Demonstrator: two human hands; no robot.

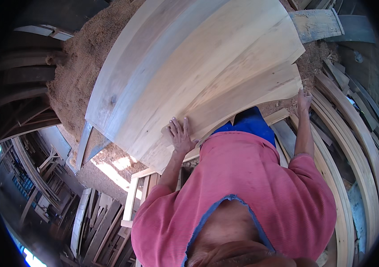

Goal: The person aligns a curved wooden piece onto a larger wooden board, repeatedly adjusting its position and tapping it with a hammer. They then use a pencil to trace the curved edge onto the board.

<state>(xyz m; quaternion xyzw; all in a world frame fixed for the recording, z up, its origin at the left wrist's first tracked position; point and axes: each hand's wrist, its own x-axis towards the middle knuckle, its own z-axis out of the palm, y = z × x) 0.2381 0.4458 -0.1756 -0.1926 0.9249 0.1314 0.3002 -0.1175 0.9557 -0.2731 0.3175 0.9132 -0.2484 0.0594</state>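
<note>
A wide panel of pale wooden planks [189, 62] lies in front of me. Along its near side is a narrower wooden board [251, 91] with a curved, cut-out near edge. My left hand [180, 137] rests flat on the left end of this board, fingers spread. At the board's right end, my right hand [304, 101] has its fingers curled at the corner, seemingly gripping it. Part of those fingers is hard to make out. The panel's far edge runs out of view at the top.
Brown sawdust [76, 66] is heaped beyond the panel on the left. A support leg [84, 144] stands below its left corner. Long curved timbers [347, 164] are stacked close on my right. Scrap planks [98, 222] lie at the lower left, near a pale wooden frame [131, 200].
</note>
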